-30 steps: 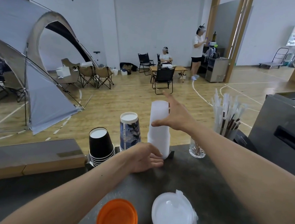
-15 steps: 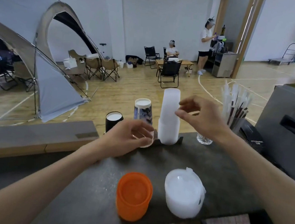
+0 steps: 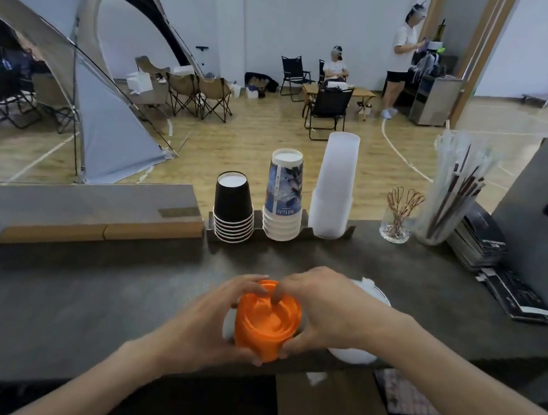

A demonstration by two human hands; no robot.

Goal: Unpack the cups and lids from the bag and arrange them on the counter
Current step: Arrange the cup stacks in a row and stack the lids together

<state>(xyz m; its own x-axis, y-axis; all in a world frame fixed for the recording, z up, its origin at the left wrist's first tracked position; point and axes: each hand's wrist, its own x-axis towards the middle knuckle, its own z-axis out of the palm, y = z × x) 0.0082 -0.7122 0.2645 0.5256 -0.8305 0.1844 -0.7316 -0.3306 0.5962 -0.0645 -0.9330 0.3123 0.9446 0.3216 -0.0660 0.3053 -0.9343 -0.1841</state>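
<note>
Both my hands have left the cup stacks (image 3: 333, 187) along the counter's (image 3: 83, 287) far edge; left hand (image 3: 207, 320) and right hand (image 3: 329, 310) now clasp the orange lids (image 3: 265, 323) (near edge), lids next.

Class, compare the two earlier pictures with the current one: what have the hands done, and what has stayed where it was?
Both hands left the cup stacks at the back and came to the near edge. The left hand and right hand now grip the orange lid stack, which stood untouched before. The black cups, patterned cups, clear cups and white lids stayed put.
</note>
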